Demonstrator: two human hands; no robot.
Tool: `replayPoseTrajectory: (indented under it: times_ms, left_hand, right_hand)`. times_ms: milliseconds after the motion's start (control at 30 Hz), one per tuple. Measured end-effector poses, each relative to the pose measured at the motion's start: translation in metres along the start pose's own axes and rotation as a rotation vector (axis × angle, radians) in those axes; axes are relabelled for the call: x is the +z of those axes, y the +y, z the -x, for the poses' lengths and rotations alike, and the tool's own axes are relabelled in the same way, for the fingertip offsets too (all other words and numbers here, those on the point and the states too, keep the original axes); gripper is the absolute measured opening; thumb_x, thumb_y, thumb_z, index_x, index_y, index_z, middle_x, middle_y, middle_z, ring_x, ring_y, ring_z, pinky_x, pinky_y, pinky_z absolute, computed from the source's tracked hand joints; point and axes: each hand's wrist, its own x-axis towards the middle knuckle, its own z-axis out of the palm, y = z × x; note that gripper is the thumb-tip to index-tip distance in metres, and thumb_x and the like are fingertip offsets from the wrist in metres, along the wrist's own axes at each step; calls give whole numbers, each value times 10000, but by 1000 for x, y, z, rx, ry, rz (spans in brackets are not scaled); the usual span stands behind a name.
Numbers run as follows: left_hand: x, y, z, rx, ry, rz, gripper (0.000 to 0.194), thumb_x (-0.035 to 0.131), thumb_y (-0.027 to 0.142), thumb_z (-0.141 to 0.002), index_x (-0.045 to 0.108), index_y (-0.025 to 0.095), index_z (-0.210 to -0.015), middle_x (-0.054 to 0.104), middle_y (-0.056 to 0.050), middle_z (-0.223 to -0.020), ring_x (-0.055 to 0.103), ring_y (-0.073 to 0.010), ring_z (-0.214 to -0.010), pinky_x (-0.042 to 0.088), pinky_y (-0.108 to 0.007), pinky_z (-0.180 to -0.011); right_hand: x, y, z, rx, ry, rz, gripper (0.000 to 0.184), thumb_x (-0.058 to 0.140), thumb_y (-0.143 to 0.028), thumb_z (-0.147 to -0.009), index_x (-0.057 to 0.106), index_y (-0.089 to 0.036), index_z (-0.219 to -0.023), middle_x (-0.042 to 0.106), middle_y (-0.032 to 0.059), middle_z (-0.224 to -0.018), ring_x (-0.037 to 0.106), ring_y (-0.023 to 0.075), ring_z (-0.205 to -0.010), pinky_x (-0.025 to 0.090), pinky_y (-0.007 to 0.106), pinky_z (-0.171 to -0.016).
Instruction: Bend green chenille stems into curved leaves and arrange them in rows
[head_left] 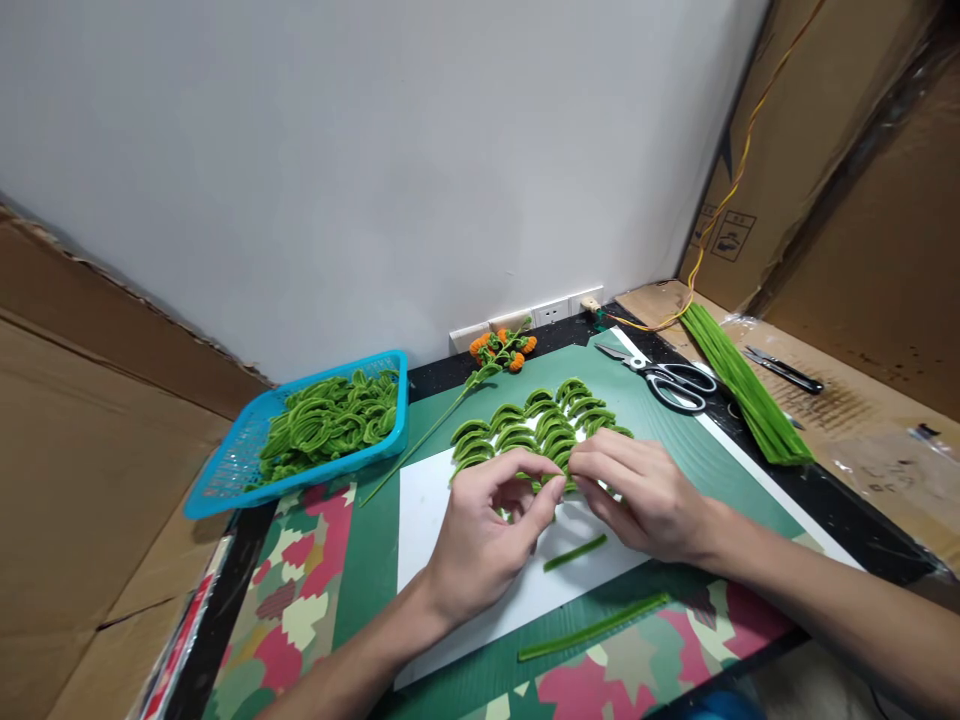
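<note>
My left hand point(499, 525) is closed in a pinch, thumb and index fingertip together, at a short green pipe cleaner point(564, 479). My right hand point(637, 490) meets it there, its fingers closed on the same piece, which they mostly hide. Just beyond my fingers, rows of curved green pipe cleaner pieces point(514, 437) lie on a white sheet point(424, 530). One short straight pipe cleaner point(574, 553) rests on the sheet below my hands. A longer pipe cleaner point(592, 628) lies nearer the front edge.
A blue basket point(401, 400) of bent green pieces stands at left. Behind the rows lies an orange-and-green pipe cleaner flower stem point(502, 348). Scissors point(671, 385), a bundle of green pipe cleaners point(742, 385) and a black utility knife point(787, 372) are at right, near a plugged-in cord point(701, 250).
</note>
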Motion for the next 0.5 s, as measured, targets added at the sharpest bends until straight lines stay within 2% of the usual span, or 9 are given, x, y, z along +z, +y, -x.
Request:
replayPoseTrajectory:
  times_ms: [67,200,267,300,367,400,500]
  left_hand:
    - [0,-1,-1,166,59,-126,41,713,140,-992,746,158,-975,703,6,-752,610,-77,-550,496,-177,-523]
    - [-7,-8,-1,608,89,-444,174,666,11,-965,743,88,-1102,793,-96,-901,735,-159,-728,577,-234,-656]
    - [-11,-11,-2,785,56,-559,210,597,19,-996,723,21,-1164,803,-152,-925,759,-199,-747,592,-275,-672]
    - [-13,-12,-2,830,30,-590,227,564,29,-1013,717,-1,-1178,800,-159,-901,757,-205,-727,591,-285,-662]
    - [-15,-14,-1,851,13,-585,231,557,42,-1025,717,-8,-1184,797,-155,-878,755,-205,-715,588,-287,-657]
    - [-14,-14,-1,821,18,-557,216,587,36,-1012,723,6,-1177,802,-150,-893,761,-202,-737,589,-277,-668]
    - [-9,-11,-1,602,51,-405,164,690,12,-952,761,69,-1089,802,-107,-900,732,-151,-716,563,-221,-638]
  right_hand:
    - [1,-4,-2,272,-31,-303,171,530,-163,-1062,665,-166,-957,671,52,-826,597,160,-734,471,281,-664]
    - [4,-5,-7,841,-142,-1122,318,673,-387,-1020,625,-175,-787,573,-8,-688,484,108,-571,404,237,-521]
    - [5,-2,-9,997,-186,-1414,335,742,-421,-960,613,-172,-776,544,-22,-671,426,92,-537,354,214,-463]
    - [5,-1,-10,1038,-203,-1475,334,758,-425,-943,613,-171,-782,538,-25,-674,414,89,-535,337,208,-451]
    - [2,0,-10,1003,-242,-1437,333,730,-432,-961,613,-171,-790,545,-21,-679,432,94,-534,350,216,-454]
    - [0,0,-10,937,-259,-1328,328,688,-425,-992,614,-173,-796,560,-13,-688,460,104,-544,374,228,-474]
    - [-6,0,-7,582,-218,-688,254,549,-283,-1059,624,-180,-840,600,16,-736,526,142,-638,420,274,-588]
